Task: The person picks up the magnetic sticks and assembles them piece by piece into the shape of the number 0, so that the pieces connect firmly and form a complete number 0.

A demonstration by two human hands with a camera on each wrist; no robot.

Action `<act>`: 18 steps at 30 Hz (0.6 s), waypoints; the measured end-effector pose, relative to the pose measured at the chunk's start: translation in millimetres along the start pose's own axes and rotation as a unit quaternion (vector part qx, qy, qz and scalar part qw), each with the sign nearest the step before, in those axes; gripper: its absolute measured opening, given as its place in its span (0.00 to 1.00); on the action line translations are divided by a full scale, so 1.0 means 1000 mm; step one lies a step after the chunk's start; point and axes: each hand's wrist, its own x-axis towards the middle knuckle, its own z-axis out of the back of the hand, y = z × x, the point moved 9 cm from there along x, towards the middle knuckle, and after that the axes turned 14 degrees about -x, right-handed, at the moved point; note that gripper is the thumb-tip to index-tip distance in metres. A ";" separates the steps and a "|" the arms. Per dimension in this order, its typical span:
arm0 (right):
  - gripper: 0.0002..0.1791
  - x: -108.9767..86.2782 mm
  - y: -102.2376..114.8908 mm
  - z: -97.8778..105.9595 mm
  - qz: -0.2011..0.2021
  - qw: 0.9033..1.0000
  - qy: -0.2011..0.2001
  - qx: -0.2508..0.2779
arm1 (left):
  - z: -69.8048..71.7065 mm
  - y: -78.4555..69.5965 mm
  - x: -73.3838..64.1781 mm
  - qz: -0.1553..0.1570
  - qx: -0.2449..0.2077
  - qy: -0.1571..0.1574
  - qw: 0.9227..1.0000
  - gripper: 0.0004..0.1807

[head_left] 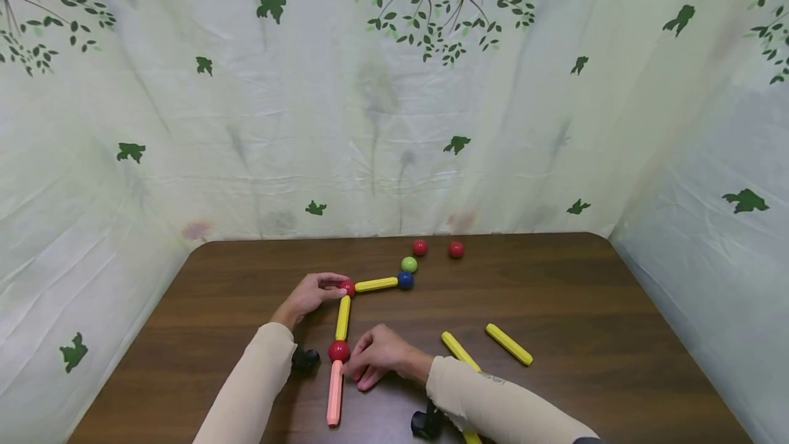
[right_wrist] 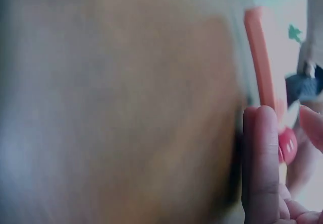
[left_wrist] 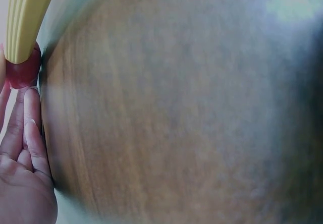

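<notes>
Looking at a stick-and-ball build on a wooden table [head_left: 592,307], left of the middle. Got the left hand [head_left: 313,298] at the corner, pinching the upper red ball [head_left: 348,287] between thumb and fingers. Running right from that ball, a crosswise yellow stick [head_left: 376,284] up to a blue ball [head_left: 405,280], with a green ball [head_left: 409,264] right behind. Running toward the near edge, a lengthwise yellow stick [head_left: 342,318], then the lower red ball [head_left: 338,350], then a pink stick [head_left: 335,392]. Can see the right hand [head_left: 387,355] just beside that last joint, fingers fairly straight in the wrist view, thumb apart, no grip on anything; can't tell if touching the pink one. Also spotted two spare red balls [head_left: 420,247] by the far edge, plus loose yellow sticks [head_left: 509,344] over on the right, partly hidden by the right sleeve [head_left: 505,396].
</notes>
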 end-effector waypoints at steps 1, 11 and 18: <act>0.07 0.000 0.001 0.005 0.000 1.000 -0.004 0.002 | 0.001 0.000 0.000 0.000 -0.001 -0.001 1.000 0.20; 0.11 0.017 0.011 0.074 0.042 0.997 -0.069 0.018 | 0.003 0.003 0.001 0.007 0.013 -0.007 1.000 0.20; 0.15 0.031 0.018 0.132 0.084 0.989 -0.116 -0.023 | 0.003 0.003 0.002 -0.002 0.013 -0.006 1.000 0.20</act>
